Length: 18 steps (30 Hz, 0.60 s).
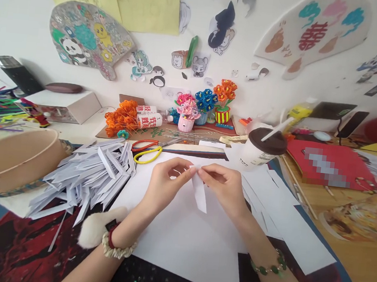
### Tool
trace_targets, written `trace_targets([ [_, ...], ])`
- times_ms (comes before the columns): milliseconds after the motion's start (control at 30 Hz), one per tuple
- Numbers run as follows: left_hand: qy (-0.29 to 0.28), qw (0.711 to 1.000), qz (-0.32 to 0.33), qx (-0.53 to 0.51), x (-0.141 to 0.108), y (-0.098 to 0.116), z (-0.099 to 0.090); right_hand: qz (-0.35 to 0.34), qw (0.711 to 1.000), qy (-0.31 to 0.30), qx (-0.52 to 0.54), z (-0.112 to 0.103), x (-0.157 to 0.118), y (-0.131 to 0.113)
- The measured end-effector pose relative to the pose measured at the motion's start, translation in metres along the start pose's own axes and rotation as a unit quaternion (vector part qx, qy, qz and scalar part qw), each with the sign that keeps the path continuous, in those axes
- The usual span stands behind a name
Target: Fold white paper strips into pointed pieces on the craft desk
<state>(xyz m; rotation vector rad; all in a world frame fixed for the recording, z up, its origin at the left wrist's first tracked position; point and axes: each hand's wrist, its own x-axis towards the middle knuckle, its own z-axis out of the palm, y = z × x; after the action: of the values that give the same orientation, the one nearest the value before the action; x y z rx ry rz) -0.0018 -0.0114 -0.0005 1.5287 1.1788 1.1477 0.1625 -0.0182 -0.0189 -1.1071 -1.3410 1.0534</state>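
Observation:
A narrow folded strip of white paper [199, 197] is pinched at its top end between my two hands, its lower end hanging down over the sheets. My left hand [170, 181] grips it with thumb and fingertips from the left. From the right, my right hand [226, 187] pinches the same end, the fingertips of both hands nearly touching. Beneath them lies a large white sheet of paper [176, 256]. A heap of folded paper strips [93, 180] sits to the left of my left hand. Scissors [149, 151] with red and yellow handles rest just beyond that hand.
A round tan container [14, 163] stands far left, near a white fluffy object [93, 229]. A lidded cup [263, 149] with a straw stands behind my right hand. Pipe-cleaner flower pots [186, 122] and a bottle [152, 120] line the back. A red folder [334, 165] lies right.

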Motion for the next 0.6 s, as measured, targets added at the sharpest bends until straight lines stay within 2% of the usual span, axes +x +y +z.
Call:
trace_targets([
  [233,0.022,0.998,-0.025,-0.048,-0.0020,-0.0015,0.0030,-0.041,0.999,-0.023,-0.018,0.0022,-0.0022,-0.0022],
  [600,0.028,0.997,-0.024,-0.065,-0.0043,0.0025,0.0048,-0.046,0.999,-0.013,-0.020,0.0011,-0.0024,-0.0017],
])
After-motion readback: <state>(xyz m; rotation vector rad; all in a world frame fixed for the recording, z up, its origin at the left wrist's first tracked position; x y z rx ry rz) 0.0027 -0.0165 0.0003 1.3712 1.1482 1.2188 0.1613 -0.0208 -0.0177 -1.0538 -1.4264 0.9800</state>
